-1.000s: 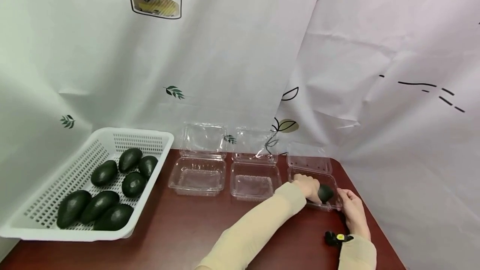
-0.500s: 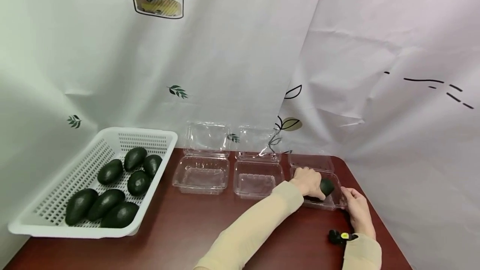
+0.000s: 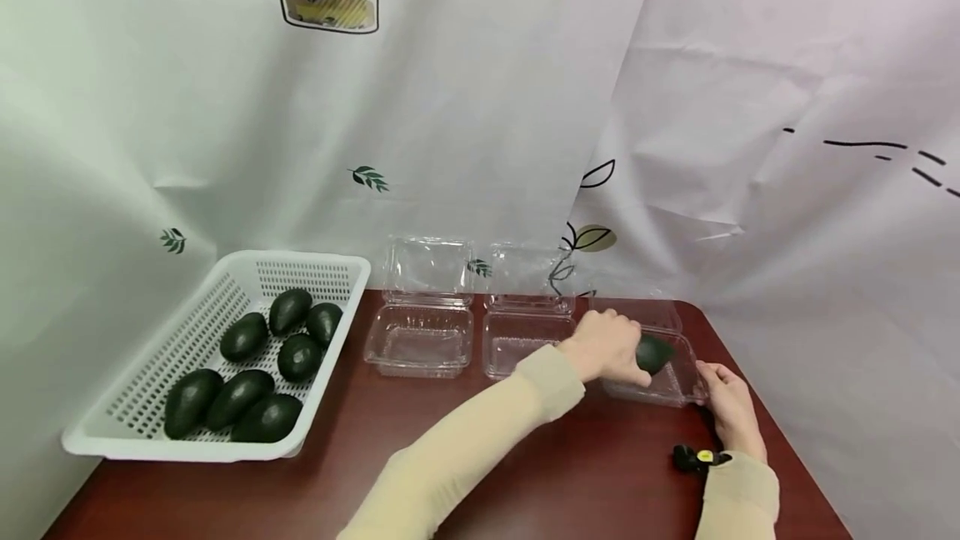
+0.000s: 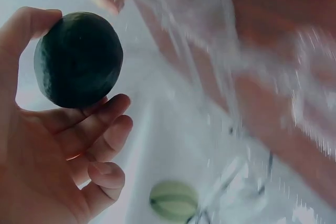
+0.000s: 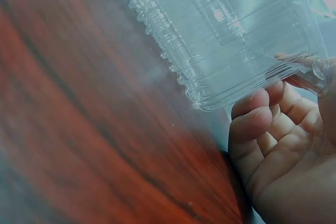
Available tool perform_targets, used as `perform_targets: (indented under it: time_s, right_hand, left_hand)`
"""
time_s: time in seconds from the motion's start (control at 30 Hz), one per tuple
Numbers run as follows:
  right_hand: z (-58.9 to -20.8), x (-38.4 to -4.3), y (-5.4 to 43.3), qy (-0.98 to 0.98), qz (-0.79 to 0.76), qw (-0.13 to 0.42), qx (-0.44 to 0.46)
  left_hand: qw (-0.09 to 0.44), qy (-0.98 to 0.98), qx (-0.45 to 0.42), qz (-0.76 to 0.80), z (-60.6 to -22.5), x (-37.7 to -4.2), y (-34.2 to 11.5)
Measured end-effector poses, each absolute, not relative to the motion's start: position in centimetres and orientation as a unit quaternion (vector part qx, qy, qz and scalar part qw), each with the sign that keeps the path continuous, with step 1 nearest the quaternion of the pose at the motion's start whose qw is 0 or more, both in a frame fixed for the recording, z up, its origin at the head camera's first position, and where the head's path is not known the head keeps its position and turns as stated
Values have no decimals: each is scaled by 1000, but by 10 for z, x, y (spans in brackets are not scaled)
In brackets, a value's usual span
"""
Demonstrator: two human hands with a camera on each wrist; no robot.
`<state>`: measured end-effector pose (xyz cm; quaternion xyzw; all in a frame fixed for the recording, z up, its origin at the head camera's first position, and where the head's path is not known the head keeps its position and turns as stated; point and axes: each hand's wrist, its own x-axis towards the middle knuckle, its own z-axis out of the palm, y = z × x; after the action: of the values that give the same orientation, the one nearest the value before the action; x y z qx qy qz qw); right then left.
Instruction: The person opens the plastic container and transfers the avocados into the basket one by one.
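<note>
My left hand (image 3: pixel 606 347) holds a dark green avocado (image 3: pixel 654 354) just above the rightmost clear plastic clamshell box (image 3: pixel 667 397). In the left wrist view, the avocado (image 4: pixel 79 60) sits between the thumb and the fingers. At that box's right side, my right hand (image 3: pixel 733 411) pinches the rim. The right wrist view shows the fingers of the right hand (image 5: pixel 286 140) at a corner of the clear box (image 5: pixel 210 66). Its lid (image 3: pixel 637 312) stands open behind, and my left hand hides part of the base.
A white basket (image 3: pixel 180 450) with several avocados (image 3: pixel 243 337) stands at the left. Two more open clamshell boxes, the left one (image 3: pixel 420 340) and the middle one (image 3: pixel 517 348), are lined up in between. A black wrist strap with a yellow mark (image 3: pixel 703 457) is on the right wrist.
My left hand has risen with the avocado from inside the rightmost box and shifted slightly left. My right hand stays at the rim. The head view has turned a little left.
</note>
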<state>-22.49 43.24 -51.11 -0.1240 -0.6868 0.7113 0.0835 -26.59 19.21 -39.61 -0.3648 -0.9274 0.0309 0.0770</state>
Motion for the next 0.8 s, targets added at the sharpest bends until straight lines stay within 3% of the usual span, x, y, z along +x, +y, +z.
perform_targets:
  time_s: [0.3, 0.8]
  right_hand:
    - [-516, -226, 436, -697, 702, 89, -121]
    - [-518, -227, 434, -686, 711, 103, -118]
  left_hand:
    - [79, -937, -332, 69, -365, -273, 119]
    - [54, -973, -223, 37, -334, -315, -32]
